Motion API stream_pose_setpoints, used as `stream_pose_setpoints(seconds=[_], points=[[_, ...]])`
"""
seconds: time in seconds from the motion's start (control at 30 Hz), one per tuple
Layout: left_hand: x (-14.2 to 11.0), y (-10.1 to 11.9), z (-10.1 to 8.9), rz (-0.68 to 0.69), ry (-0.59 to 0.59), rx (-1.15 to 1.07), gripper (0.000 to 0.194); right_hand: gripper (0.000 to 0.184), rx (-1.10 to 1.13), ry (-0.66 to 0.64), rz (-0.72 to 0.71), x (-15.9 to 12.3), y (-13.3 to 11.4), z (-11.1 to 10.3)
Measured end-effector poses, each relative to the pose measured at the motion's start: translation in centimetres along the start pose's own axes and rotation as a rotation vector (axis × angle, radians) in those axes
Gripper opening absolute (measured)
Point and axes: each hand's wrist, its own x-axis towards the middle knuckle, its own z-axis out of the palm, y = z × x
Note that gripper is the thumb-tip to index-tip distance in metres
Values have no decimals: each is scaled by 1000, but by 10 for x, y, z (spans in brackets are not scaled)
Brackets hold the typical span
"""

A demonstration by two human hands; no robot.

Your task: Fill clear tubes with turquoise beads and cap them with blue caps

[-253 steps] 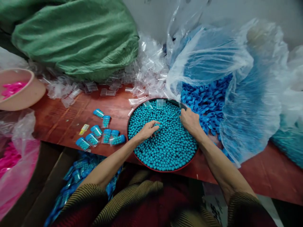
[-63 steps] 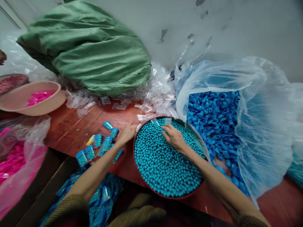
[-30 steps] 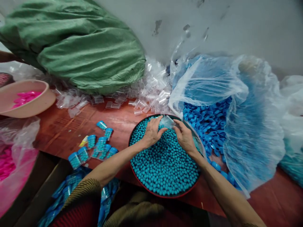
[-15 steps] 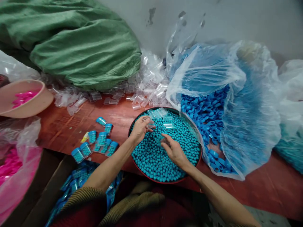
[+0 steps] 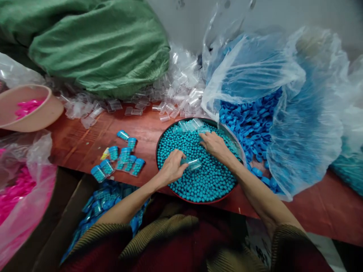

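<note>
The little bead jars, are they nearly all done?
Some: the blue-topped jars on the table look filled and closed. The left hand is at a clear tube over the beads; the right hand is near more tubes. Piled clear tubes and loose blue tops seem left.

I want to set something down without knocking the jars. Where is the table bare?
The red table is largely bare between the pale bowl and filled jars, and at front right, past the blue-filled bag. A narrower strip separates jars from tray. It's crowded along the back, under clear containers, and right of the tray, where the bag sits.
</note>
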Motion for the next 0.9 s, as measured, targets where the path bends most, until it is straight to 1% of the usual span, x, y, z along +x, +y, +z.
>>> stream_pose_setpoints(seconds=[0.07,0.1,0.17,0.23,0.3,0.37,0.43,0.5,0.53,0.57,0.6,0.63,0.7,0.8,0.83,0.9], points=[[-12,7,-4,5,-3,-33,12,31,129,110,33,-8,3,0],[-17,10,-5,-13,-1,-62,12,31,225,173,44,-14,3,0],[-25,14,-8,-103,-2,-135,12,32,445,272,60,-26,0,-1],[-28,16,-7,-226,-8,-229,14,30,620,301,48,-32,-10,1],[-28,14,-6,-310,32,-302,15,29,668,264,-27,-30,-23,4],[-27,10,-6,-334,123,-322,15,32,565,202,-122,-25,-36,5],[-26,5,-8,-335,177,-332,16,36,375,180,-151,-24,-45,3],[-29,-1,-11,-339,162,-370,18,38,201,134,-199,-31,-53,1],[-31,-4,-12,-343,144,-388,18,38,138,82,-250,-38,-56,0],[-33,-7,-12,-345,131,-396,19,37,96,1,-332,-46,-60,0],[-35,-8,-13,-343,123,-395,19,36,56,-70,-376,-54,-63,1],[-37,-9,-12,-339,115,-390,19,35,16,-125,-383,-61,-67,3],[-36,-10,-12,-323,99,-374,18,34,-55,-200,-318,-71,-71,9],[-28,-11,-14,-310,91,-334,16,24,-76,-281,-197,-72,-66,12],[-25,-12,-15,-318,103,-332,16,22,-36,-285,-170,-69,-61,10],[-16,-14,-15,-369,142,-392,16,29,118,-223,-105,-59,-50,4]])
